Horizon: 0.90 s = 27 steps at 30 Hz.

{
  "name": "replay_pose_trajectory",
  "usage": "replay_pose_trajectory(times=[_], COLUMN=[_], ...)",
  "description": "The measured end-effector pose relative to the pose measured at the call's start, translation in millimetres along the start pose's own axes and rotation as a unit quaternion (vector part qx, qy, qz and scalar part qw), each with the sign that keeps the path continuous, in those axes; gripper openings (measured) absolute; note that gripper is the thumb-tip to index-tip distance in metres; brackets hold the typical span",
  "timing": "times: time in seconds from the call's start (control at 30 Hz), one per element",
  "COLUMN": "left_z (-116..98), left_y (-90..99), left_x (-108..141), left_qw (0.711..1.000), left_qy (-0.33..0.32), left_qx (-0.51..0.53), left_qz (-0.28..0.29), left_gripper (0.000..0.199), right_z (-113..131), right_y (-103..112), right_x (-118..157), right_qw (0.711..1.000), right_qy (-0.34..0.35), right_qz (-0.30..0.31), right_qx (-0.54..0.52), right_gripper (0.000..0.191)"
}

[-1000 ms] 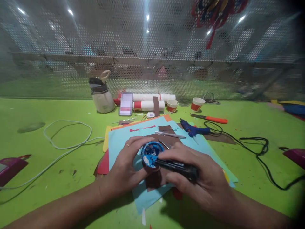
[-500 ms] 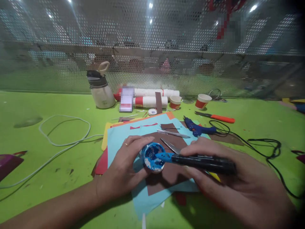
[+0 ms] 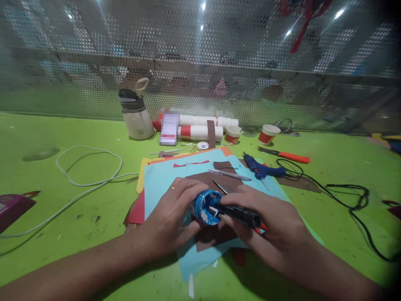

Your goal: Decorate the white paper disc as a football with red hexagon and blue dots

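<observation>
A small jar [image 3: 198, 205], its rim smeared with blue and white, is clamped between the thumb and fingers of the left hand [image 3: 178, 209]. It is held over the middle of the papers, its mouth tilted toward the right hand [image 3: 266, 221]. A black-handled tool [image 3: 241, 214] is gripped in the right hand, and its tip is set at the jar's mouth; the contact inside is partly hidden. The hands are kept slightly apart from each other, with the jar and the tool between them.

Beneath them, a brown sheet [image 3: 205, 238] is laid on light blue paper [image 3: 159, 179], which is spread on the green surface [image 3: 84, 217]. A pointed metal blade [image 3: 220, 186] is partly covered by the right hand, and a silver pen [image 3: 230, 174] is placed just beyond it. A blue glue gun [image 3: 258, 168] and an orange-handled knife [image 3: 290, 156] are found to the far right. Stacked paper cups [image 3: 202, 133] are laid at the far side, with a bottle [image 3: 139, 123] stood upright to their left.
</observation>
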<state>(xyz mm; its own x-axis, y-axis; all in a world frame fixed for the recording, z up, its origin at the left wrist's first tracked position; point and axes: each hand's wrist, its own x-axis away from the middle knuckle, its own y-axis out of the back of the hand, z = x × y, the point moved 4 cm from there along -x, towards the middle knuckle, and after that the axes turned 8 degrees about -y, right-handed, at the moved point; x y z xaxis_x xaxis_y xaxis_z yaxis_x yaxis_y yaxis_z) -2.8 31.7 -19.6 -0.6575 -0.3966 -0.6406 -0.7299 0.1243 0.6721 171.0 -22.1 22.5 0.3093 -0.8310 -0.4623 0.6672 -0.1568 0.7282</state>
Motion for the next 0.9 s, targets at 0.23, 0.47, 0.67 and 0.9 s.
replay_pose_trajectory(times=[0.23,0.47,0.67,0.9], left_z=[2,2,32,85], left_y=[-1.4,-0.4,4.2,22.6], left_x=[-1,2,-1,-3], left_qw=[1.000,0.999,0.989,0.951], left_qy=[-0.006,0.014,0.134,0.297], left_qx=[0.008,0.033,0.060,0.042], left_qz=[0.006,0.015,-0.030,-0.072], left_gripper=[0.061,0.055,0.046,0.048], right_z=[9,1,-39,-67], right_y=[12,38,37,21], right_x=[2,10,-1,-10], right_qw=[0.998,0.970,0.828,0.761], right_qy=[-0.030,-0.124,-0.284,-0.349], right_qz=[-0.035,-0.197,-0.231,-0.231], right_qx=[-0.041,-0.065,-0.425,-0.497], right_gripper=[0.018,0.011,0.015,0.019])
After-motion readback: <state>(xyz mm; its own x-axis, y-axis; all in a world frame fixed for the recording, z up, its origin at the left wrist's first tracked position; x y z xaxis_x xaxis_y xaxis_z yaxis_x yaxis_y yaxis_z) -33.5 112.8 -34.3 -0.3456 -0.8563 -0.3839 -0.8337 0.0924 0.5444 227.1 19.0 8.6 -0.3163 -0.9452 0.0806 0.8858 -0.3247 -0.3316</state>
